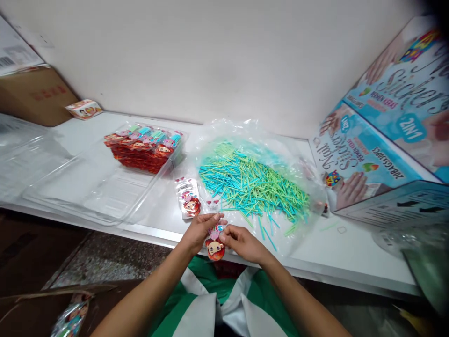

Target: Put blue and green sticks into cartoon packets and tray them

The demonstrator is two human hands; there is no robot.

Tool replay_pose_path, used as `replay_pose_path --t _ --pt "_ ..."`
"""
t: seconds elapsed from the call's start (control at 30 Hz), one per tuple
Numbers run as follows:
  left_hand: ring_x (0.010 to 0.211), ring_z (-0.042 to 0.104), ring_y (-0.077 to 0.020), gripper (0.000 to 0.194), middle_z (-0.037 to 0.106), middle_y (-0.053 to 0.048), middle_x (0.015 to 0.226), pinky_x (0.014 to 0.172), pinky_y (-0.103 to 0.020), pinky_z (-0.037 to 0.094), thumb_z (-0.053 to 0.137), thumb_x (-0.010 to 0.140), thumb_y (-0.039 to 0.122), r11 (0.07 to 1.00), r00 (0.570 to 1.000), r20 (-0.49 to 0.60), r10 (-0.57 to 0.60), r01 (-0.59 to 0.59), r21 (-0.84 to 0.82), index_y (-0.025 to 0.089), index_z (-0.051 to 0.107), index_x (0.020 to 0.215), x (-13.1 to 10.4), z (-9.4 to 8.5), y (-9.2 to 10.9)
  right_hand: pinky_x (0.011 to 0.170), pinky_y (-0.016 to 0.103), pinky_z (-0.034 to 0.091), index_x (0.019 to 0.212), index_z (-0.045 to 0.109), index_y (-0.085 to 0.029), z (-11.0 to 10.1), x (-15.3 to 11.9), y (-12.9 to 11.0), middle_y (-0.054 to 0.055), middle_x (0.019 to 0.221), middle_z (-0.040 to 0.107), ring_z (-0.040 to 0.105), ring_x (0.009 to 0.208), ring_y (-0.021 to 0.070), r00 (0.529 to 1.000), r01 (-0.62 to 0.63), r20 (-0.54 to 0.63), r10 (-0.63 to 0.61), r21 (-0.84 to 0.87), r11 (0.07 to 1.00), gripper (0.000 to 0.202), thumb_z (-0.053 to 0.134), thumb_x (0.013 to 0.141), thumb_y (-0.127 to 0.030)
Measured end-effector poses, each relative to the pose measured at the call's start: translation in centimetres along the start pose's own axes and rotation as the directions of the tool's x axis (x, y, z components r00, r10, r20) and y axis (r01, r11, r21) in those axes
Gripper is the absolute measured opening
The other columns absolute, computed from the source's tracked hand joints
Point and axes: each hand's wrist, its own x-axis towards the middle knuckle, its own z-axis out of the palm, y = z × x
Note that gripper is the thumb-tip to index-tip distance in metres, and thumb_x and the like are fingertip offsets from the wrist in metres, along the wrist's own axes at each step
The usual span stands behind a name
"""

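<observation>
Near the table's front edge, a printed card with a cartoon head [215, 249] is between my two hands. My left hand [204, 226] pinches its upper left side, and my right hand [241, 241] grips its right side with bent fingers. Just beyond my left hand lies a stack of similar cards [189, 199] with red-haired cartoon heads. Past my hands, a clear plastic bag [242, 125] lies spread open under a heap of thin blue and green sticks [252, 182]. Whether a stick is in my fingers is hidden.
A clear plastic tray [105, 217] at left holds rows of packed cards [140, 152] with coloured sticks. Nail sticker boxes [368, 154] stand at right. A cardboard box [38, 96] and a small carton [84, 109] sit at the back left. A white wall rises behind.
</observation>
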Motion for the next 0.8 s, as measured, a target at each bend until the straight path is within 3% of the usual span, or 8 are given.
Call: replay_pose_path --t 0.07,0.13,0.17,0.23,0.37,0.53,0.67,0.8 --pt "0.063 0.061 -0.0157 0.042 0.069 -0.010 0.074 0.064 -0.026 0.046 0.075 0.059 0.037 1.000 0.998 -0.054 -0.014 0.013 -0.028 0.009 0.068 0.089 0.3 0.1 -0.2 0.057 0.022 0.039 0.072 0.054 -0.016 -1.3 0.7 -0.2 -0.001 0.065 0.055 0.051 0.060 0.0107 1.000 -0.002 -0.003 0.002 -0.091 0.996 0.033 0.043 0.085 -0.044" --pt "0.061 0.061 -0.0142 0.040 0.069 -0.009 0.072 0.062 -0.024 0.045 0.077 0.056 0.035 1.000 0.994 -0.105 -0.012 0.009 -0.029 0.008 0.069 0.085 0.5 0.2 -0.4 0.058 0.022 0.041 0.079 0.055 -0.017 -3.2 2.3 -0.6 0.001 0.072 0.060 0.054 0.060 0.0110 0.993 -0.047 -0.117 0.013 -0.291 0.956 0.031 0.037 0.088 -0.042" --pt "0.060 0.060 -0.0135 0.040 0.070 -0.010 0.072 0.061 -0.023 0.044 0.078 0.055 0.034 1.000 0.992 -0.121 -0.017 0.014 -0.024 0.008 0.070 0.084 0.5 0.2 -0.5 0.060 0.022 0.041 0.082 0.055 -0.017 -4.3 3.4 -0.9 0.001 0.075 0.062 0.056 0.064 0.0117 0.979 -0.096 -0.206 0.000 -0.456 0.885 0.030 0.035 0.089 -0.039" --pt "0.059 0.060 -0.0124 0.039 0.070 -0.010 0.072 0.059 -0.021 0.043 0.079 0.054 0.032 0.999 0.990 -0.141 -0.028 0.025 -0.023 0.008 0.070 0.082 0.5 0.3 -0.7 0.068 0.023 0.041 0.094 0.056 -0.019 -6.2 5.8 -1.2 0.003 0.085 0.065 0.059 0.078 0.0139 0.939 -0.272 -0.345 -0.008 -0.755 0.597 0.027 0.034 0.090 -0.035" --pt "0.059 0.060 -0.0123 0.037 0.070 -0.011 0.072 0.058 -0.021 0.043 0.079 0.054 0.032 0.999 0.989 -0.143 -0.027 0.021 -0.040 0.007 0.070 0.081 0.4 0.4 -1.1 0.076 0.032 0.041 0.112 0.050 -0.010 -8.1 10.2 -1.4 0.017 0.101 0.063 0.058 0.094 0.0254 0.901 -0.402 -0.433 0.025 -0.812 0.422 0.034 0.041 0.087 -0.032" --pt "0.060 0.061 -0.0126 0.036 0.070 -0.010 0.073 0.060 -0.021 0.045 0.077 0.058 0.031 0.996 0.995 -0.096 -0.029 0.021 -0.082 0.007 0.070 0.084 0.3 0.2 -1.1 0.080 0.035 0.041 0.104 0.059 -0.009 -8.2 13.6 -1.1 0.021 0.103 0.062 0.057 0.100 0.0287 0.910 -0.413 -0.395 0.122 -0.859 0.302 0.030 0.051 0.080 -0.024" --pt "0.058 0.060 -0.0107 0.033 0.070 -0.009 0.072 0.058 -0.019 0.045 0.074 0.063 0.030 0.992 0.997 -0.067 -0.048 0.040 -0.120 0.008 0.068 0.087 0.5 -0.3 -0.9 0.077 0.032 0.042 0.094 0.066 -0.012 -9.3 14.1 -1.2 0.019 0.100 0.064 0.059 0.096 0.0271 0.922 -0.376 -0.332 0.199 -0.891 0.256 0.025 0.056 0.075 -0.024" --pt "0.059 0.060 -0.0100 0.030 0.069 -0.009 0.072 0.057 -0.018 0.044 0.073 0.065 0.029 0.991 0.998 -0.054 -0.030 0.022 -0.130 0.007 0.068 0.084 0.8 -1.0 -0.9 0.070 0.028 0.041 0.093 0.065 -0.011 -11.5 12.7 -1.5 0.018 0.101 0.064 0.060 0.091 0.0256 0.932 -0.351 -0.311 0.189 -0.903 0.248 0.032 0.049 0.080 -0.036"
